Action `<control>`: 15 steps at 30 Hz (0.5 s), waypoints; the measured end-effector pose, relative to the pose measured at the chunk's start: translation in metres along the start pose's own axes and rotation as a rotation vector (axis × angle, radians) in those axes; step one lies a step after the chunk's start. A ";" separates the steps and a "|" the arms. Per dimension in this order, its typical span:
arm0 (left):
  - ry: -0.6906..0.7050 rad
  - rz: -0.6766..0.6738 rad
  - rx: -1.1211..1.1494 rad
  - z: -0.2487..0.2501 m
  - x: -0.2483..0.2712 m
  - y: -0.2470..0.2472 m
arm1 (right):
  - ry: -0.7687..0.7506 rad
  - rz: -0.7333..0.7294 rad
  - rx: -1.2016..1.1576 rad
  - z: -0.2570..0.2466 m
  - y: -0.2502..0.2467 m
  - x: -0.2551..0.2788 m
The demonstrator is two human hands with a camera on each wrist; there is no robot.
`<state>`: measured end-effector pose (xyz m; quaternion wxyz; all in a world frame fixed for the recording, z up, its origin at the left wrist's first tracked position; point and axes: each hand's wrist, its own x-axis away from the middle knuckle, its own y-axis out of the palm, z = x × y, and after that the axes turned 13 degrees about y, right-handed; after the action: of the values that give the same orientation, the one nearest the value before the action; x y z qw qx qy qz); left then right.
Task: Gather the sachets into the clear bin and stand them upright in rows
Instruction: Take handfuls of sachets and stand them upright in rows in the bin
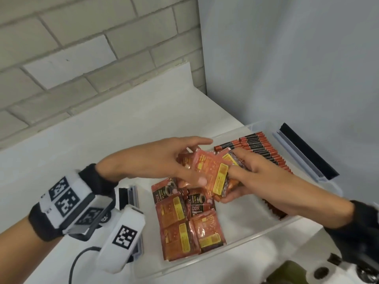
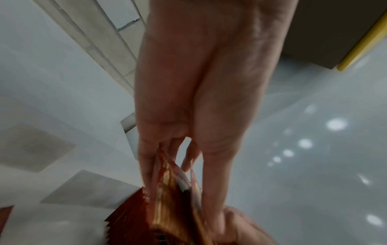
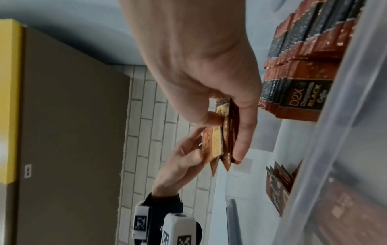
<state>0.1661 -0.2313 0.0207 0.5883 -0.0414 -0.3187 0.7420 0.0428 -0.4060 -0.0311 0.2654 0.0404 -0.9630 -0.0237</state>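
A clear bin on a white counter holds red and black coffee sachets. A long row of sachets stands upright along its far right side, also seen in the right wrist view as the upright row. Several loose sachets lie flat at the near left. Above the bin my right hand grips a small stack of sachets between thumb and fingers. My left hand pinches the same stack from the left, thumb on its front; in the left wrist view the stack sits between its fingers.
The bin's black latch handles sit at the far right and near left. A brick wall runs behind the counter and a plain white wall stands at the right. A dark olive object lies at the front edge.
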 end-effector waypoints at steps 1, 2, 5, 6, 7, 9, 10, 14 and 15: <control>-0.005 0.029 -0.004 0.001 -0.002 0.001 | 0.002 0.004 -0.041 0.001 -0.001 0.001; -0.007 0.052 0.003 0.001 -0.003 0.002 | 0.003 0.004 -0.076 0.002 -0.002 0.001; 0.017 0.051 0.063 0.004 -0.011 0.006 | 0.014 -0.004 -0.152 0.005 -0.004 0.002; 0.029 0.042 0.085 0.005 -0.014 0.007 | 0.014 0.001 -0.173 0.006 -0.005 0.002; 0.046 0.040 0.108 0.006 -0.016 0.009 | 0.009 0.009 -0.191 0.006 -0.006 0.002; 0.091 0.089 0.142 0.008 -0.022 0.010 | -0.015 0.031 -0.246 0.005 -0.009 0.002; 0.123 0.145 0.158 0.011 -0.025 0.011 | -0.033 0.039 -0.300 0.003 -0.010 0.002; 0.233 0.404 0.278 0.013 -0.039 0.011 | -0.109 0.022 -0.673 -0.006 -0.020 0.005; 0.252 0.394 0.317 0.013 -0.043 0.012 | -0.123 0.007 -0.740 -0.009 -0.021 0.006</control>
<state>0.1634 -0.2767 0.0114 0.4669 -0.1019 -0.1092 0.8716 0.0435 -0.4280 -0.0214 0.2036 -0.0632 -0.9036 -0.3716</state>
